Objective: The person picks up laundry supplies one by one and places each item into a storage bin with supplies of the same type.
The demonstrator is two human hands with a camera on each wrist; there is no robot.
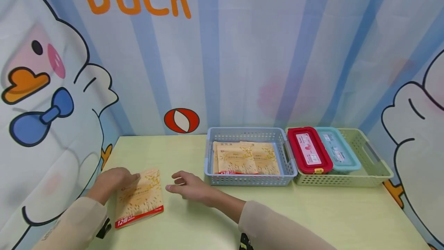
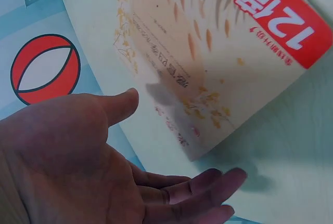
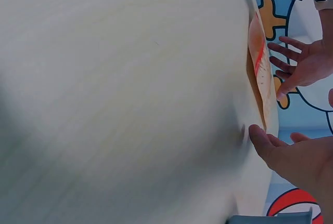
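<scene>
A flat beige packet (image 1: 140, 196) with yellow flower prints and a red band lies on the left of the table. Over its upper left edge hovers my left hand (image 1: 116, 182). The left wrist view shows that hand (image 2: 88, 167) with thumb and fingers spread beside the packet (image 2: 177, 68), gripping nothing. To the right of the packet my right hand (image 1: 192, 188) is held above the table, its fingers loosely bent and holding nothing. Similar packets (image 1: 237, 159) lie overlapped in a blue basket (image 1: 249, 180) beyond my right hand.
A green basket (image 1: 378, 180) adjoins the blue one on the right. It holds a red-lidded box (image 1: 308, 149) and a light blue-lidded box (image 1: 338, 149), both tilted. A striped curtain (image 1: 239, 49) with duck prints hangs behind the pale table (image 1: 312, 211).
</scene>
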